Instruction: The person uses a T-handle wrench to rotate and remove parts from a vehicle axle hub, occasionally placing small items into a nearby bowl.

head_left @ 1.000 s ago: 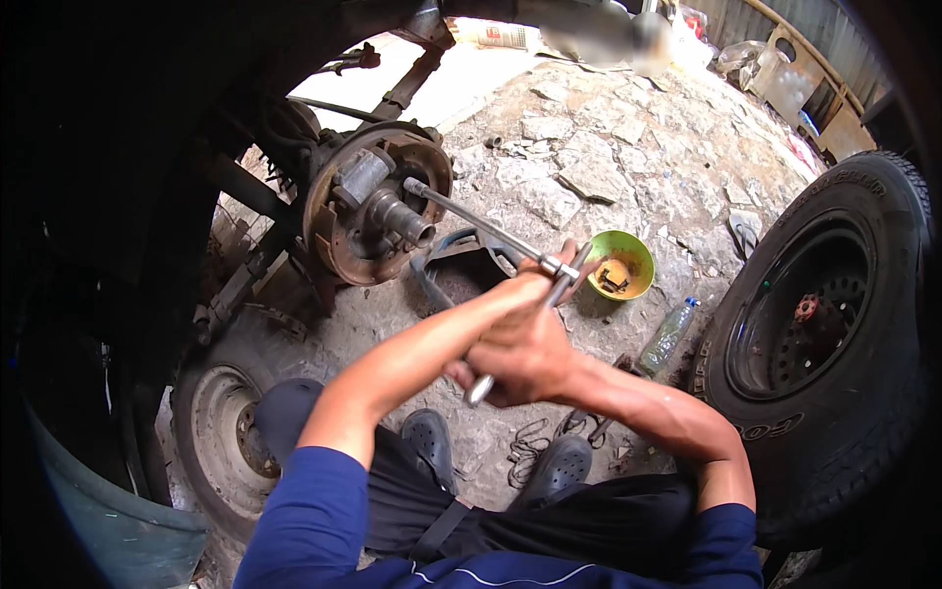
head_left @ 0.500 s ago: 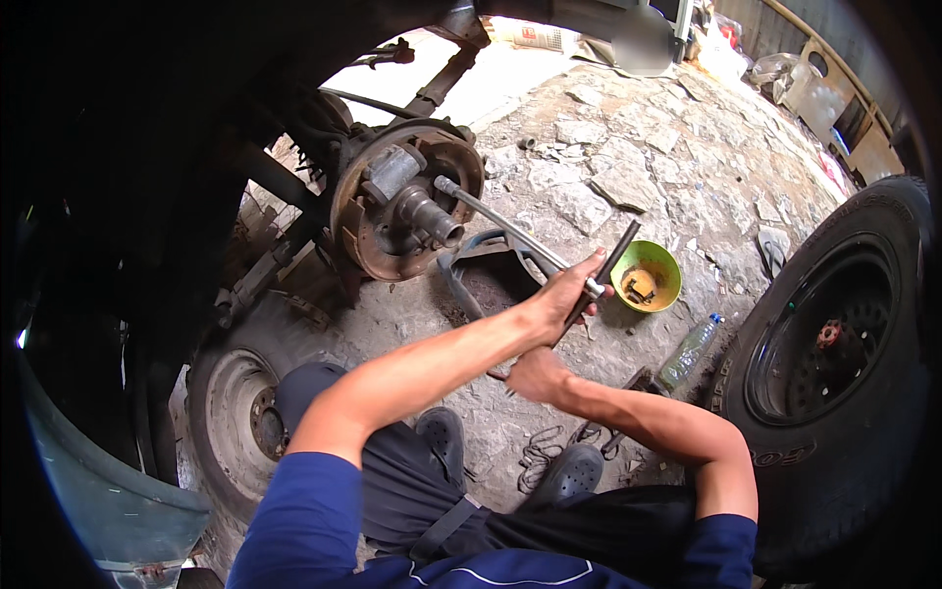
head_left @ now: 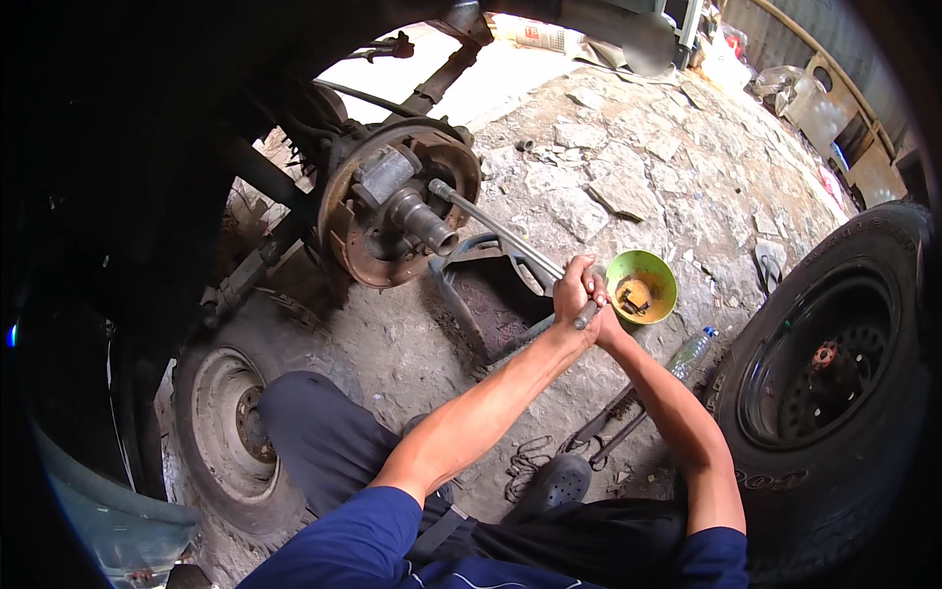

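My left hand (head_left: 569,292) is closed round the near end of a long silver socket wrench (head_left: 505,236). The wrench slants up to the brake assembly (head_left: 339,221), its socket end at the backing plate beside the stub axle (head_left: 424,224). Pressed against my left hand, my right hand (head_left: 606,322) is closed too, its fingers partly hidden. Between the hands pokes the end of a metal bar (head_left: 586,315), pointing towards me; the rest of it is covered by the hands or seen end-on.
Right of my hands sits a green bowl (head_left: 661,267) with small dark parts in it. A plastic bottle (head_left: 693,351) lies nearby. Wheels stand at right (head_left: 775,461) and left (head_left: 221,412). A dark open container (head_left: 481,319) rests below the brake assembly. Rough stone paving (head_left: 628,157) spreads beyond.
The dark bar has swung from slanting across the wrench to pointing towards me. My right hand has moved up and away from me, to meet my left hand.
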`<state>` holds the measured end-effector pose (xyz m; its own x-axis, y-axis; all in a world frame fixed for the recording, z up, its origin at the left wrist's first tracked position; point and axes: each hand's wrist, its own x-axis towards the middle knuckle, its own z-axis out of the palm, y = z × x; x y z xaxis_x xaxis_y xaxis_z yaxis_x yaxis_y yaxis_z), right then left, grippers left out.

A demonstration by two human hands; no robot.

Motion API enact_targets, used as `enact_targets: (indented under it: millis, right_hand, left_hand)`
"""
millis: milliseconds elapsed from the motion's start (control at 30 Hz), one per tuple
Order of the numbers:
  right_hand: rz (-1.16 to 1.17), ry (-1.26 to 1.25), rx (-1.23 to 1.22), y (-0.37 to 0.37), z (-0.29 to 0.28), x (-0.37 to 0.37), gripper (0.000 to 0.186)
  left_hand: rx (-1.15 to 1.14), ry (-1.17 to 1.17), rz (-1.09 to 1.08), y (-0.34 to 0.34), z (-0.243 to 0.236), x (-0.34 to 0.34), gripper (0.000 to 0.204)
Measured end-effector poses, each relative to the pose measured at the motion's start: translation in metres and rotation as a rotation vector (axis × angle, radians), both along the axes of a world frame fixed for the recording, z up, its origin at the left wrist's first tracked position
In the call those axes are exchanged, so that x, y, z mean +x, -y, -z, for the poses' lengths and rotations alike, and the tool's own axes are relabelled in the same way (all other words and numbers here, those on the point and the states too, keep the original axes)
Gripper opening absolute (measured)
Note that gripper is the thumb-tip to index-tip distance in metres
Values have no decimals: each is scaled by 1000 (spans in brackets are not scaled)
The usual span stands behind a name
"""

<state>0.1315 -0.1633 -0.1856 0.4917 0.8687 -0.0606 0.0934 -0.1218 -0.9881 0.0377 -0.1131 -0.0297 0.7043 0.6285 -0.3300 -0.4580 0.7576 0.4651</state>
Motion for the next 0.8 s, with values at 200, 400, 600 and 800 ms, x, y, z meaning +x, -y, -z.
enact_targets:
  millis: [200, 400, 600, 800]
  right_hand:
    - [389, -1075, 189, 29, -41, -4, 58]
    - [684, -1189, -141, -9, -71, 40, 74]
    - [823, -901, -42, -41, -81, 55, 27]
    - [813, -445, 437, -30, -219, 31, 39]
  left_hand:
    - [-20, 45, 35, -8, -3, -11, 34]
    - [44, 82, 74, -2, -4, -11, 40]
    - [355, 55, 262, -12, 5, -26, 18]
    - [716, -381, 858, -43, 4, -57, 54]
